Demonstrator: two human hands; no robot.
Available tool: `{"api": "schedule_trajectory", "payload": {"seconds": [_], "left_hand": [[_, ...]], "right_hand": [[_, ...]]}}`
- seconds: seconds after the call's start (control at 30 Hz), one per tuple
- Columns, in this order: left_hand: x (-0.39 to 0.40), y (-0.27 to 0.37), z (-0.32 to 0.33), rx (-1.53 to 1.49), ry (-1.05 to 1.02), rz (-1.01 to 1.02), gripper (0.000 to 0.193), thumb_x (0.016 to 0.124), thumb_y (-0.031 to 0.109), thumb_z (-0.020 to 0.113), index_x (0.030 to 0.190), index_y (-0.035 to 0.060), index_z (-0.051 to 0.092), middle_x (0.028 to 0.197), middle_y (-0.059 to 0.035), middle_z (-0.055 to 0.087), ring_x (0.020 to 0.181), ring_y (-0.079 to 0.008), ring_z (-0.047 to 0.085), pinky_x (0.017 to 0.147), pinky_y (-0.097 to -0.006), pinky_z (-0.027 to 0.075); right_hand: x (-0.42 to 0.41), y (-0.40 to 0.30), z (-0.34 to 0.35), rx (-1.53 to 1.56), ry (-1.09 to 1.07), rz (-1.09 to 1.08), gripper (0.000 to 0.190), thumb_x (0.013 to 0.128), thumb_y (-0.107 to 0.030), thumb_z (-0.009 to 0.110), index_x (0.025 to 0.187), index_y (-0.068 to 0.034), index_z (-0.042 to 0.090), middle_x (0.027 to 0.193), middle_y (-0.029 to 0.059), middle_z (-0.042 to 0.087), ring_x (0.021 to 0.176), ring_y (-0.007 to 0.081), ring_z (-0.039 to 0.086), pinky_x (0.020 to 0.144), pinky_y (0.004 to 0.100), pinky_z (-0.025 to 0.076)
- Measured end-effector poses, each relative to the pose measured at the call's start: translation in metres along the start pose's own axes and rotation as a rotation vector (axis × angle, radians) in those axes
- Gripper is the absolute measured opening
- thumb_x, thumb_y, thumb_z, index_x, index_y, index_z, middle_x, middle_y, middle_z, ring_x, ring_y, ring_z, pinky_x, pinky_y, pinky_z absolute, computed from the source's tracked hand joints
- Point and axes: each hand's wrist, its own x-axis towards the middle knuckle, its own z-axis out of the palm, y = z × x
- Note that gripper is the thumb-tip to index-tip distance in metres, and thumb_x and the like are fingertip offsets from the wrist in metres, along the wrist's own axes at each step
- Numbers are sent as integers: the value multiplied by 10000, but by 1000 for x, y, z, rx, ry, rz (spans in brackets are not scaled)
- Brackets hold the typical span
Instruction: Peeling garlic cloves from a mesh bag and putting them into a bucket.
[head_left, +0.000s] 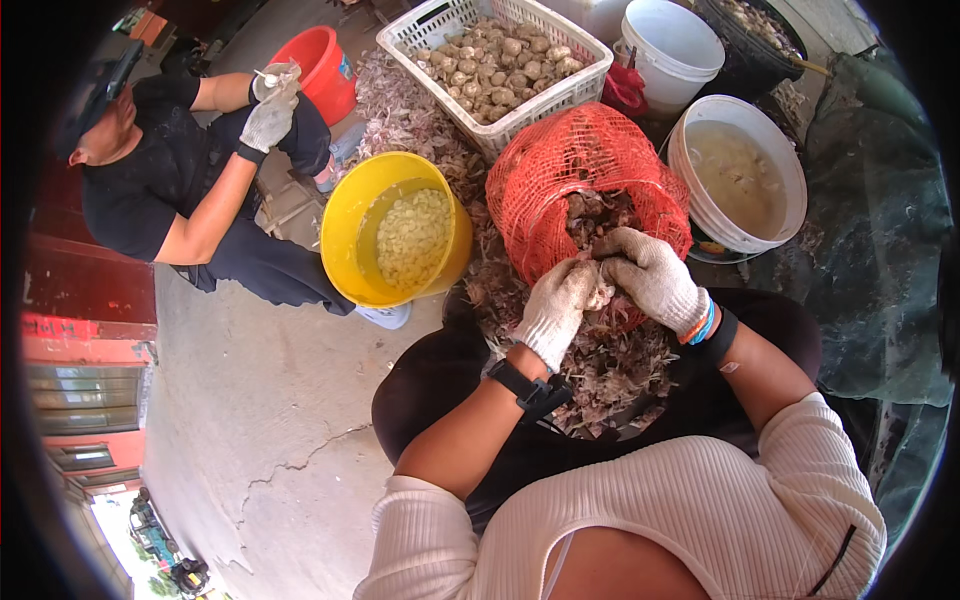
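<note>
Both of my hands wear off-white knit gloves and meet in front of the red mesh sack (525, 187). My left hand (562, 304) is closed around the near side of a garlic bulb (600, 294). Fingers of my right hand (649, 277) pinch the same bulb from the other side; the gloves cover much of it. The sack's mouth opens towards me, with darker garlic bulbs (596, 214) inside. Loose garlic skins (615, 375) lie in a heap below my hands, between my knees.
A yellow bucket (337, 247) of peeled cloves in liquid stands left. Beyond the sack is a white plastic crate (517, 135) of bulbs. White buckets (679, 142) (664, 82) stand right, one holding cloudy liquid. A gloved co-worker (142, 172) sits left near a red bucket (322, 82).
</note>
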Motion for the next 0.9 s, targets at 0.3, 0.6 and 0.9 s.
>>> {"api": "schedule_trajectory", "payload": {"seconds": [0.3,0.6,0.9], "left_hand": [[5,-6,1,-9,142,-21,288,982,252,460,876,31,611,685,1,549,536,-69,484,444,-215,360],[-8,-22,18,-6,341,77,221,971,231,501,866,49,568,703,-10,527,476,-86,463,452,-238,407],[-9,-17,11,-156,152,153,259,964,225,529,927,-28,577,688,-61,556,495,-131,537,438,-262,437]], "right_hand": [[-9,-15,2,-183,-22,-159,246,885,-231,586,1037,-39,574,805,206,640,775,387,639,639,442,493],[-20,11,33,-167,97,-19,204,890,-162,525,1046,-32,524,799,236,617,769,408,622,637,462,481],[-14,12,26,810,-54,376,176,941,-156,508,1080,-52,538,802,8,588,678,75,569,523,250,448]]}}
